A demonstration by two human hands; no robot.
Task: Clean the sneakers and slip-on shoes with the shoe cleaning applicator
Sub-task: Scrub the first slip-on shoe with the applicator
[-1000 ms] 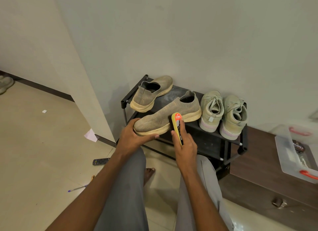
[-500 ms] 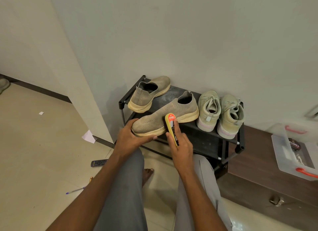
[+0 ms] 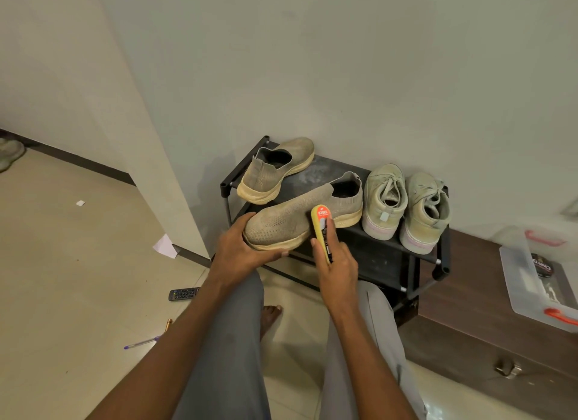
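The near slip-on (image 3: 300,219) lies on the rack (image 3: 406,250), toe toward the person. Its toe is gripped by the left hand (image 3: 240,253), fingers curled under the sole. The applicator (image 3: 322,231) is pinched in the right hand (image 3: 336,263) and laid against the shoe's side at mid-length; whether the sponge face is fully in contact cannot be told from this angle. The step is best done with the toe kept pinned, and the applicator drawn in short strokes along the knit, pressed evenly and flat. The second slip-on (image 3: 276,172) and the sneakers (image 3: 406,206) wait on the rack. Compared with a second ago, the applicator has been shifted slightly toward the toe; the left-hand hold is unchanged.
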